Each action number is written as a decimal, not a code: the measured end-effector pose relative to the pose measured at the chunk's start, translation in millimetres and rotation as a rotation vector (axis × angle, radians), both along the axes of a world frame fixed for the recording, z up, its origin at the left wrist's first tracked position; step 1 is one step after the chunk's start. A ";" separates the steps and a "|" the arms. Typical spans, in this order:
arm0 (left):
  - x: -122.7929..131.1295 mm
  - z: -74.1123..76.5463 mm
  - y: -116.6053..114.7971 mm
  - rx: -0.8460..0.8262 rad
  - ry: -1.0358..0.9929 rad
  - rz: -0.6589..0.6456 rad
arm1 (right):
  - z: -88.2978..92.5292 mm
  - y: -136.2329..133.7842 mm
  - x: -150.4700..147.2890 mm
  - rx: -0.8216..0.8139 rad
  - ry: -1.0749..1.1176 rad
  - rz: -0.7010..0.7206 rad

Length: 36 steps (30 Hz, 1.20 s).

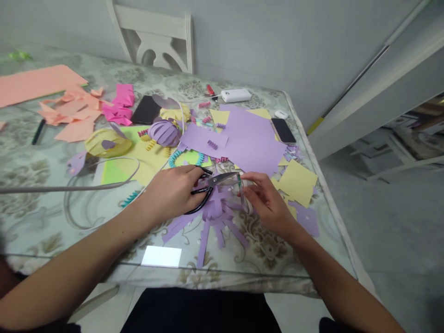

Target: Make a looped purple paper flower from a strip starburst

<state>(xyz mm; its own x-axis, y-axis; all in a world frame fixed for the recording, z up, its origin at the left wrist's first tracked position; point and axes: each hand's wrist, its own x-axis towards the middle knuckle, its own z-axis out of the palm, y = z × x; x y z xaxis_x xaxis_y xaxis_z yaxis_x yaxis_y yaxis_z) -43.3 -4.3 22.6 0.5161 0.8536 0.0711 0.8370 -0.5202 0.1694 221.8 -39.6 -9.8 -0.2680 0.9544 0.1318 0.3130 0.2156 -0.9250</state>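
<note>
My left hand [175,192] is closed round the black handles of a pair of scissors [222,179], whose blades point right. The blade tips meet a small piece of clear tape with a dark green end [239,179] by my right fingertips. My right hand [265,199] pinches this tape, and a clear loop hangs below its fingers. Under the scissors, purple paper strips [213,212] lie spread out like a star on the glass-topped table [132,249]. A turquoise coiled paper ring [173,159] is just beyond my left hand.
Purple sheets [256,138], yellow squares [298,182] and a phone [283,131] lie to the right. Further left are a purple paper ball [164,133], a yellow one [109,142], orange paper [74,111] and a looping white cable [65,203]. A white power bank [236,95] sits at the back.
</note>
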 end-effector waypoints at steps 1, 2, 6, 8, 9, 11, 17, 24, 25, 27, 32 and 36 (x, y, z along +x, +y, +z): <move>0.2 0.0 -0.1 -0.007 0.000 -0.005 | 0.3 -0.1 -0.5 -0.002 0.003 0.003; 0.6 0.0 -0.2 -0.013 0.000 -0.007 | 0.4 -0.1 -0.9 -0.004 0.008 0.008; 2.2 0.8 -0.8 -0.033 -0.007 -0.020 | -0.4 -0.2 -1.9 -0.019 0.021 0.022; 2.8 1.2 -1.2 -0.042 -0.009 -0.023 | -0.6 -0.6 -2.6 -0.026 0.024 0.024; 3.1 1.4 -1.5 -0.048 -0.007 -0.026 | -0.6 -0.9 -3.1 -0.029 0.025 0.027; 3.7 1.6 -2.0 -0.062 0.001 -0.031 | -0.2 -1.5 -4.2 -0.035 0.036 0.033; 4.7 3.0 -2.8 -0.099 -0.014 -0.042 | 1.2 -2.1 -5.3 -0.085 0.093 0.044; 3.8 2.3 -1.5 -0.112 -0.061 -0.038 | 3.8 0.4 2.0 -0.157 0.122 0.125; 3.7 2.2 -1.2 -0.113 -0.065 -0.038 | 4.5 0.8 3.4 -0.170 0.129 0.139; 3.5 2.4 -0.7 -0.120 -0.070 -0.040 | 5.9 1.8 6.0 -0.196 0.139 0.167; 1.6 3.5 -0.3 -0.138 -0.100 -0.047 | 7.1 4.3 9.4 -0.178 0.099 0.160; -1.9 4.7 2.9 -0.065 -0.164 -0.033 | 4.9 4.8 10.2 -0.155 0.099 0.103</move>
<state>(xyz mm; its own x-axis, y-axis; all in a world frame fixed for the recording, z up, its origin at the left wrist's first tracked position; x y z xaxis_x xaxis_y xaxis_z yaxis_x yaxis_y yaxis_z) -45.2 -1.5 27.3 0.5297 0.8420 0.1021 0.7781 -0.5303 0.3367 231.9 -34.7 -4.9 -0.3587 0.9333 0.0158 0.2022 0.0942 -0.9748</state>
